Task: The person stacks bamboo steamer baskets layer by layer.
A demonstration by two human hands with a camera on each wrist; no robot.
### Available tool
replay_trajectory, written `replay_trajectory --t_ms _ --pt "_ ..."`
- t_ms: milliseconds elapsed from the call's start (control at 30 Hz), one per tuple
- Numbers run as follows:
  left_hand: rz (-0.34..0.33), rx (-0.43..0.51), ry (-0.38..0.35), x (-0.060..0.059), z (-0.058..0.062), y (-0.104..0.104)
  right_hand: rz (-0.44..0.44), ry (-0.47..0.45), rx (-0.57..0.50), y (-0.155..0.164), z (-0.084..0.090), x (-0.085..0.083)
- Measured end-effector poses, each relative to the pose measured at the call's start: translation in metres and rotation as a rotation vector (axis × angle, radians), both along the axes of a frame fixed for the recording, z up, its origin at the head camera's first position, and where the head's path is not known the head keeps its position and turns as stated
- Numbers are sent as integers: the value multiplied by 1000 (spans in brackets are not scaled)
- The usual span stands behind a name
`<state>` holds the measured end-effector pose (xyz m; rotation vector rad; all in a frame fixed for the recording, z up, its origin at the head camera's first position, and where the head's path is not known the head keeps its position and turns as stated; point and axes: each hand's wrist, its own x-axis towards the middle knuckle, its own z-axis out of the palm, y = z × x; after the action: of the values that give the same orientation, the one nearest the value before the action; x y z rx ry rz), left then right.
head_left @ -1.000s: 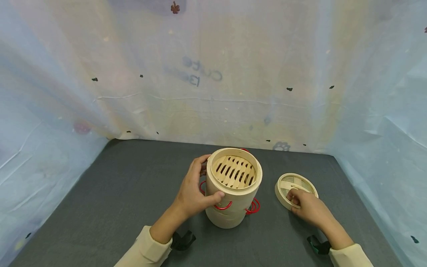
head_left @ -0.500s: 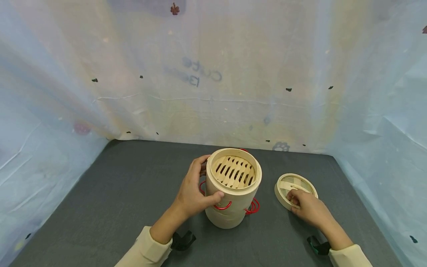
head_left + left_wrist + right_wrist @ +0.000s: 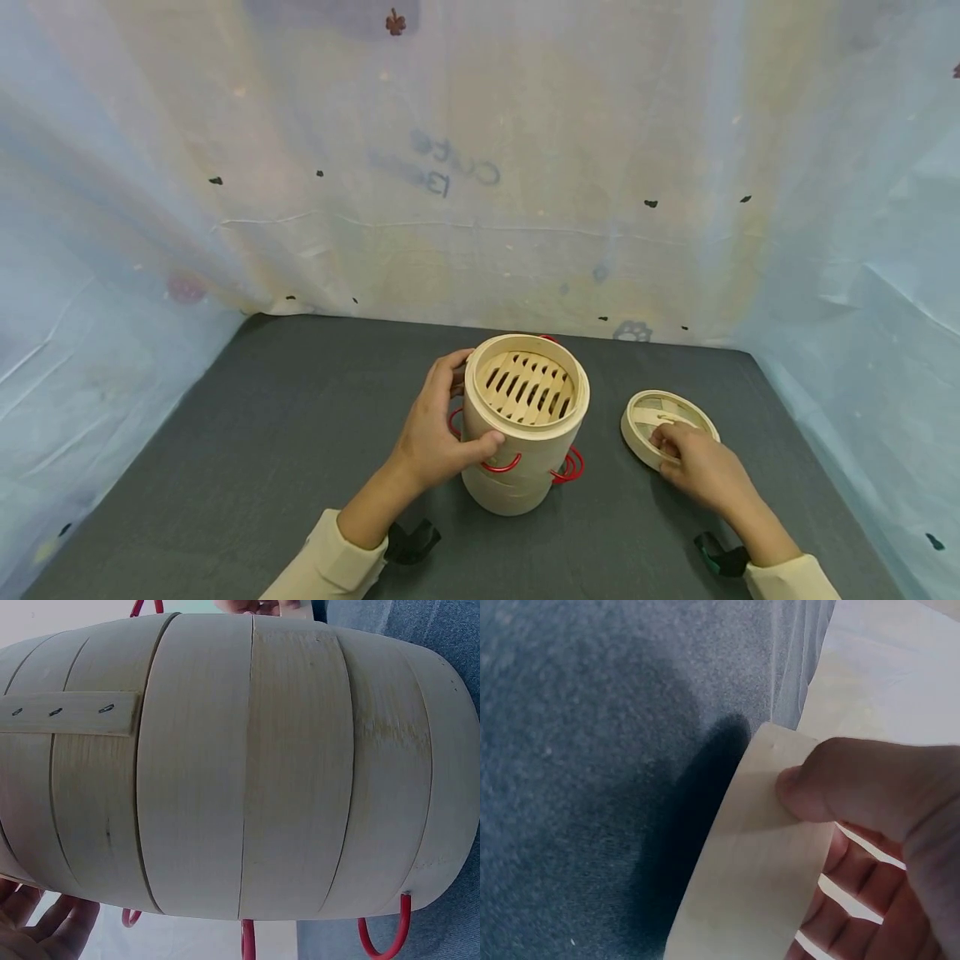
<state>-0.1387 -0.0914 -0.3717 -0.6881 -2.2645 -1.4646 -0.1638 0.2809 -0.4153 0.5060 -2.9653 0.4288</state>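
A stack of bamboo steamer baskets (image 3: 536, 442) with red wire handles (image 3: 570, 467) stands on the dark grey table (image 3: 285, 433). Its top basket has no lid, and the slatted floor shows inside. My left hand (image 3: 438, 425) grips the stack's left side, thumb in front and fingers round the back. The left wrist view is filled by the basket wall (image 3: 247, 772), with my fingertips (image 3: 45, 930) at the lower left. To the right lies the bamboo lid (image 3: 652, 412). My right hand (image 3: 697, 467) pinches its near rim (image 3: 750, 862), the thumb (image 3: 855, 780) outside and the fingers inside.
A pale, wrinkled sheet (image 3: 480, 167) closes in the table at the back and on both sides, close to the lid on the right. Bare grey tabletop lies left of and in front of the stack.
My right hand and the lid have shifted slightly to the right. The left hand and the steamer stack have stayed put.
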Motion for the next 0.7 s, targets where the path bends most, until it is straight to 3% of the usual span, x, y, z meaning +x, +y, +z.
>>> replay_trajectory --t_ms 400,700 --pt "-17 2 -1 1 1 3 -7 62 14 3 5 3" --pt "-8 -13 3 2 1 2 15 223 2 2 12 3"
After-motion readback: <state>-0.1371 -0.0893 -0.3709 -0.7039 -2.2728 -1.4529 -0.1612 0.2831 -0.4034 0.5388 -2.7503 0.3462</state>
